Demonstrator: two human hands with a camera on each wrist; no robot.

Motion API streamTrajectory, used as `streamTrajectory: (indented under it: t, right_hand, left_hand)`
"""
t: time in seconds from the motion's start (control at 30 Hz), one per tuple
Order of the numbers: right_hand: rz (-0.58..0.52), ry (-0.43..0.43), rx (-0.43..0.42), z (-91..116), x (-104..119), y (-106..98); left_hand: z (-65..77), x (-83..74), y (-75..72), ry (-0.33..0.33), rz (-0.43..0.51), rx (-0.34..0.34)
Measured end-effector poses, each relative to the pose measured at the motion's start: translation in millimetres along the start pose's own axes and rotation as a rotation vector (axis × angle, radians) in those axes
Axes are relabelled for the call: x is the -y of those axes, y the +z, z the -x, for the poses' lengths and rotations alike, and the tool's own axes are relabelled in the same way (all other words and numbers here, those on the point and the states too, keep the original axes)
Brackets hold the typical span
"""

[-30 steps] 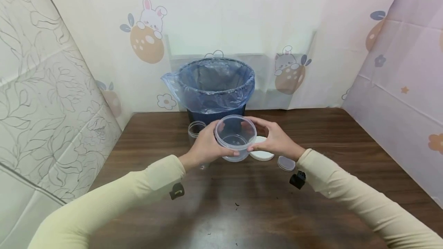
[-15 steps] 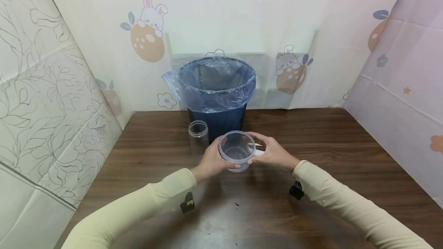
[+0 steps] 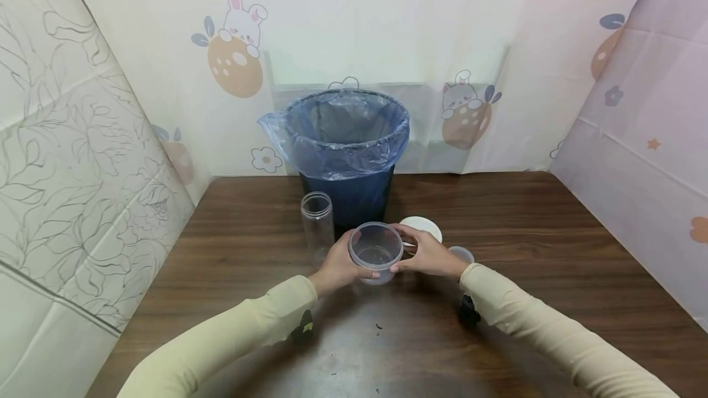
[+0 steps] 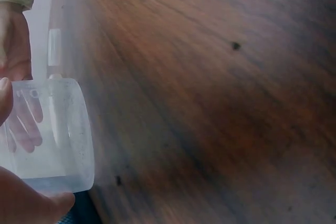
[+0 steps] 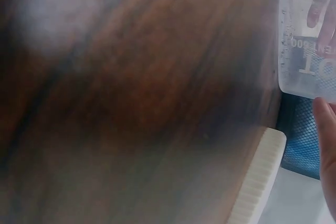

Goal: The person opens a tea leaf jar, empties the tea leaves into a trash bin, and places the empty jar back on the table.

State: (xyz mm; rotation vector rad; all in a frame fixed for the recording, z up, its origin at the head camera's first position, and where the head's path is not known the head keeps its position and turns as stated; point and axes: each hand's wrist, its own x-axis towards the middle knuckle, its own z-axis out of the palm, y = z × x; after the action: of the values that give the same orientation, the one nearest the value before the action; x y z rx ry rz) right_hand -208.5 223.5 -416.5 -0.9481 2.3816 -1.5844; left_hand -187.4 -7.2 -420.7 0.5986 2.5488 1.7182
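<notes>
Both hands hold a clear round plastic tub [image 3: 376,247], its wide mouth facing up, low over the table in the head view. My left hand [image 3: 338,266] grips its left side, thumb at the front. My right hand [image 3: 428,253] grips the right side with thumb and fingers spread round it. In the left wrist view the see-through tub [image 4: 55,135] shows the other hand's fingers behind it. Raised lettering shows on the tub [image 5: 307,51] in the right wrist view. Behind my right hand lies a white ribbed screw lid [image 3: 423,227].
A tall clear jar [image 3: 318,226] stands upright, lidless, left of the tub. Behind is a dark mesh bin [image 3: 362,192] lined with a blue plastic bag [image 3: 337,161]. A small clear lid [image 3: 461,255] lies by the right wrist. Dark specks dot the wooden table [image 3: 232,226].
Both hands have brought the tub down and nearer to the front, away from the bin. The tall jar and white lid now show more fully. The grip stays the same.
</notes>
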Motion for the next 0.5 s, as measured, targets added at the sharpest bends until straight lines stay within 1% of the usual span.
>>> streamTrajectory:
  t: [0.17, 0.27, 0.33, 0.4, 0.5]
  right_hand:
    - [-0.027, -0.007, 0.012, -1, -3, 2]
    - [-0.043, -0.001, 0.010, -2, -2, 2]
    - [-0.051, 0.014, 0.012, -2, -1, 1]
    - [-0.057, 0.032, 0.023, 0, 0, 1]
    - [-0.035, 0.053, 0.024, 7, 4, -2]
  left_hand:
    - [1.1, 3.2, -0.2, 0.001, 0.031, 0.009]
    - [1.3, 4.9, -1.1, -0.019, 0.044, 0.020]
    - [4.5, 5.3, -2.3, -0.046, 0.032, 0.032]
    - [11.8, 6.2, -3.5, -0.073, 0.021, 0.060]
    - [33.5, 1.6, -8.7, -0.153, -0.020, 0.122]
